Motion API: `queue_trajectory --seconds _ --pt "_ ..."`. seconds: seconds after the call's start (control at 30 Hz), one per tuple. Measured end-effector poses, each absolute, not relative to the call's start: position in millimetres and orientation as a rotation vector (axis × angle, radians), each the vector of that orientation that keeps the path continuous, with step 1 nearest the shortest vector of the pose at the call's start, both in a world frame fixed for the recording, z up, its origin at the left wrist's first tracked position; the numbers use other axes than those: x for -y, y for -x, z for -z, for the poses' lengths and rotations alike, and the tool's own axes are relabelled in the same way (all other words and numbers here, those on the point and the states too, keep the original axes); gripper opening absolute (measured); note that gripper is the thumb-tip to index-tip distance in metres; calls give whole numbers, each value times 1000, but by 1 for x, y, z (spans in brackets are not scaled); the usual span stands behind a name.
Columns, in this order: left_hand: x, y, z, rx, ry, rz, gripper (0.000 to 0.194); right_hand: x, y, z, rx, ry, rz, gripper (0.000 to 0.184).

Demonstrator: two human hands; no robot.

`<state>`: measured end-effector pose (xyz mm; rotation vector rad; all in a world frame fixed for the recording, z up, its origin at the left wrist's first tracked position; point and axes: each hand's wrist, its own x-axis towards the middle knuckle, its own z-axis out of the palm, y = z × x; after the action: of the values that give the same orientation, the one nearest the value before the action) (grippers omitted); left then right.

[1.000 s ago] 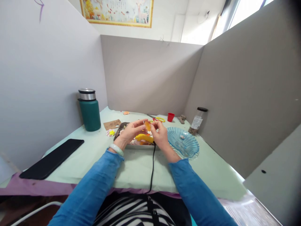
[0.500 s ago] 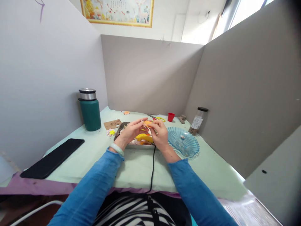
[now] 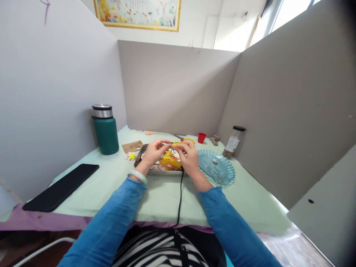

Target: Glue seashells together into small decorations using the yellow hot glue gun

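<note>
My left hand (image 3: 155, 151) and my right hand (image 3: 190, 156) meet above a metal tray (image 3: 167, 173). Between their fingertips is a small, thin orange piece (image 3: 175, 145), seen nearly edge-on; its kind is not clear. Both hands pinch it, one from each side. Below them in the tray lies a yellow tool (image 3: 170, 162) that looks like a glue gun, with a black cord (image 3: 180, 200) running to the table's front edge. Shells and other small pieces surround it, partly hidden by my hands.
A blue shell-shaped plate (image 3: 218, 168) stands right of the tray, a lidded jar (image 3: 233, 142) beyond it. Behind are yellow-handled scissors (image 3: 189, 140) and a red cup (image 3: 201, 138). At left are a green bottle (image 3: 105, 133), a cardboard piece (image 3: 132, 147) and a black flat object (image 3: 62, 187).
The orange piece has turned from showing its flat face to nearly edge-on. My left hand has rolled from palm up to knuckles up, uncovering more of the yellow tool.
</note>
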<state>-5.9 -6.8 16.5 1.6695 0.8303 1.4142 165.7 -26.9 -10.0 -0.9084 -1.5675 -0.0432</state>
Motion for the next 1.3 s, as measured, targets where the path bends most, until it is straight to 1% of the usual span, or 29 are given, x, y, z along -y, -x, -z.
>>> queue_trajectory --seconds 0.07,0.2,0.3,0.4,0.57,0.67,0.77,0.9,1.0,1.07,1.2,1.3 --pt "5 5 -15 -857 -1675 -1390 37 24 -165 9 1538 903 -125 16" --pt "9 4 -17 -849 -1609 -1337 40 18 -165 10 1508 924 -466 21" --pt "14 3 -20 -817 -1557 -1303 42 16 -165 12 1494 912 -636 25" --pt "14 3 -20 -847 -1551 -1252 43 17 -164 13 1511 940 -650 26" --pt "10 3 -18 -903 -1568 -1261 38 24 -162 9 1539 1033 -299 28" --pt "10 3 -18 -908 -1573 -1275 36 24 -163 8 1530 1028 -233 23" --pt "11 1 -18 -922 -1560 -1283 35 20 -164 10 1486 1012 -384 23" --pt "12 0 -18 -839 -1478 -1256 42 13 -167 12 1356 963 -775 27" --pt "11 1 -16 -792 -1402 -1193 42 12 -168 12 1297 928 -897 31" --pt "11 2 -15 -814 -1398 -1153 39 13 -168 11 1318 959 -825 32" --pt "10 2 -13 -885 -1446 -1181 41 18 -163 11 1473 1063 -372 28" --pt "10 1 -13 -904 -1466 -1172 41 24 -158 12 1597 1141 -134 25"
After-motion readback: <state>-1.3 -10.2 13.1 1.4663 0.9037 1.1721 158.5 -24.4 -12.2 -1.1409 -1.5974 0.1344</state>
